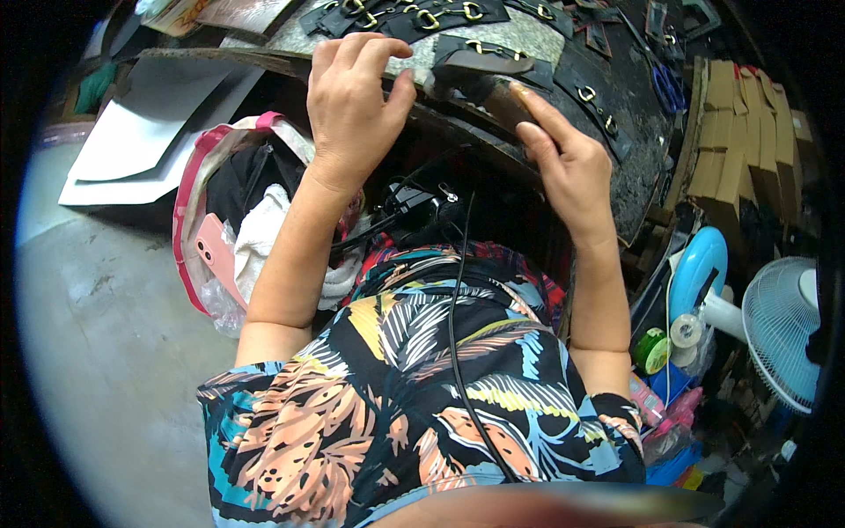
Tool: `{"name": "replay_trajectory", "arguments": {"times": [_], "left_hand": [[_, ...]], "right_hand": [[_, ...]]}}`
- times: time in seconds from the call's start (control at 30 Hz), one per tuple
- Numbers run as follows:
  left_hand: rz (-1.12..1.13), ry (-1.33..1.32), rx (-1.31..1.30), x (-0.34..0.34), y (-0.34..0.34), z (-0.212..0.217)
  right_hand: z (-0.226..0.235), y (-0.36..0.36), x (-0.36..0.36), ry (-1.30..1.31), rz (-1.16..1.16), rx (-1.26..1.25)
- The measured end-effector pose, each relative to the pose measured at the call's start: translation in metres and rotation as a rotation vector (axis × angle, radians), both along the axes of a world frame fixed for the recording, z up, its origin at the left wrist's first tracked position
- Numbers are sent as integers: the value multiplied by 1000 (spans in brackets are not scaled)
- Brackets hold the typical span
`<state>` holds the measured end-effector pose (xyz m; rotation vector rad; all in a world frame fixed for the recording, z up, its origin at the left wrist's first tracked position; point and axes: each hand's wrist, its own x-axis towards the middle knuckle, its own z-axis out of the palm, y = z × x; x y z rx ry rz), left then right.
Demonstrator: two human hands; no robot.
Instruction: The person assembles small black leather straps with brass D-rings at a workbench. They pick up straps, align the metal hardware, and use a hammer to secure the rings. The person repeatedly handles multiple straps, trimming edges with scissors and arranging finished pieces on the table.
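My left hand (356, 106) is over the near edge of a workbench, its fingers bent and its thumb apart, with nothing visible between them. To its right, my right hand (568, 163) grips a dark brown flat piece (506, 107), index finger stretched along it and thumb below. What this piece is I cannot make out. Beside it, a curved dark strip (484, 63) lies at the bench edge. Beyond both hands, several black straps with gold buckles (436, 18) lie in rows on the grey worktop (554, 44).
A pink-rimmed bag (187, 238) with a pink phone (220, 251) and white cloth hangs at my left, near white sheets (132, 132). A black cable (453, 343) runs down my front. At right are cardboard pieces (726, 158), a fan (779, 326) and blue-handled scissors (666, 90).
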<state>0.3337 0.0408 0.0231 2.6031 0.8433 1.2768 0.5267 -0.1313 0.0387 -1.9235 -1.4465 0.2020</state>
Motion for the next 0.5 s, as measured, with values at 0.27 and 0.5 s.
{"name": "replay_trajectory", "arguments": {"times": [0.27, 0.5], "left_hand": [[-136, 232, 62, 23, -13, -3], [-101, 213, 43, 31, -14, -4]], "right_hand": [[-5, -58, 107, -189, -539, 166], [-28, -75, 153, -608, -679, -111]]}}
